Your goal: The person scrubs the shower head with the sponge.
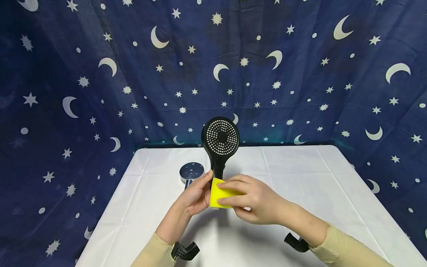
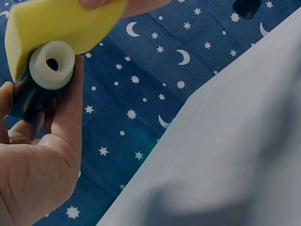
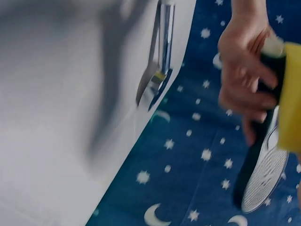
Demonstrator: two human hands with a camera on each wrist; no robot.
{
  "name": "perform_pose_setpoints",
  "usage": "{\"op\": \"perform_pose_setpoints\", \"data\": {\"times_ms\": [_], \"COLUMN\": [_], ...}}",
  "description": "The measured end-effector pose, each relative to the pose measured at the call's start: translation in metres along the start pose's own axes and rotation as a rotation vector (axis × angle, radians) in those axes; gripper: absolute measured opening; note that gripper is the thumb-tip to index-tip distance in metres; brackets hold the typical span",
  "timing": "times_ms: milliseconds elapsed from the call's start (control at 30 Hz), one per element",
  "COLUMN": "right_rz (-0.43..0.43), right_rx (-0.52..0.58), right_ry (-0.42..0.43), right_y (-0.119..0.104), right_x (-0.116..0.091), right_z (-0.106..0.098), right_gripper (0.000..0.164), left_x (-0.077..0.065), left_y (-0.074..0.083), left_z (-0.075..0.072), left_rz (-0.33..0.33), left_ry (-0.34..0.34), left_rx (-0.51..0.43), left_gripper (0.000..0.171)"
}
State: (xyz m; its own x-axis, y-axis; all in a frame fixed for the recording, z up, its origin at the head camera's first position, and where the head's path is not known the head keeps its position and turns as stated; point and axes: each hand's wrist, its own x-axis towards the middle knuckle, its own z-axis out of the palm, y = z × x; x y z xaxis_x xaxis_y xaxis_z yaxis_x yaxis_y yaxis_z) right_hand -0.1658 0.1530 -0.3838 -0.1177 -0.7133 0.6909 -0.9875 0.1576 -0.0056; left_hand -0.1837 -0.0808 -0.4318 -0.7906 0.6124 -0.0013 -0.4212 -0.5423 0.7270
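A black shower head (image 1: 220, 137) with a round face of pale nozzles stands upright above the table, its handle gripped by my left hand (image 1: 195, 196). The left wrist view shows the handle's white hollow end (image 2: 52, 65) between thumb and fingers. My right hand (image 1: 255, 200) holds a yellow sponge (image 1: 218, 194) against the front of the handle. In the right wrist view the sponge (image 3: 290, 99) covers part of the handle, and the right hand is mostly out of frame. Behind my left hand lies a second, chrome shower head (image 1: 191, 171), its handle partly hidden.
A white cloth covers the table (image 1: 293, 174). Behind it hangs a dark blue curtain (image 1: 253, 37) with moons and stars. Black wrist mounts (image 1: 185, 251) sit at both cuffs. The chrome shower head stands close on the left, near the held one.
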Motion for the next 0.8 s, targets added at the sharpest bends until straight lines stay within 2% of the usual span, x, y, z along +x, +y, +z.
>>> {"op": "perform_pose_setpoints", "data": {"times_ms": [100,233,333,467,600,700,800], "right_rz": [-0.014,0.109,0.210,0.312,0.399,0.385,0.331], "right_rx": [-0.082,-0.165,-0.163,-0.087,0.013,0.053,0.067], "right_ry": [0.041,0.178,0.240,0.257,0.234,0.198,0.168], "right_y": [0.015,0.040,0.046,0.037,0.023,0.011,-0.001], "right_x": [-0.001,-0.003,-0.005,-0.009,-0.013,-0.015,-0.018], "right_z": [-0.002,-0.003,0.001,0.011,0.016,0.019,0.021], "right_gripper": [0.034,0.032,0.036,0.040,0.041,0.042,0.043], "left_x": [0.000,-0.002,-0.003,-0.001,0.002,0.003,0.003], "left_y": [0.000,0.000,0.001,0.002,0.002,0.001,0.000], "left_z": [0.000,0.000,0.001,-0.001,-0.005,-0.008,-0.011], "left_rz": [0.009,0.026,0.045,0.073,0.100,0.127,0.152], "left_ry": [-0.018,-0.044,-0.050,-0.059,-0.069,-0.056,-0.021], "left_rx": [0.013,0.024,0.048,0.116,0.243,0.320,0.329], "left_gripper": [0.037,0.036,0.034,0.042,0.047,0.046,0.044]}}
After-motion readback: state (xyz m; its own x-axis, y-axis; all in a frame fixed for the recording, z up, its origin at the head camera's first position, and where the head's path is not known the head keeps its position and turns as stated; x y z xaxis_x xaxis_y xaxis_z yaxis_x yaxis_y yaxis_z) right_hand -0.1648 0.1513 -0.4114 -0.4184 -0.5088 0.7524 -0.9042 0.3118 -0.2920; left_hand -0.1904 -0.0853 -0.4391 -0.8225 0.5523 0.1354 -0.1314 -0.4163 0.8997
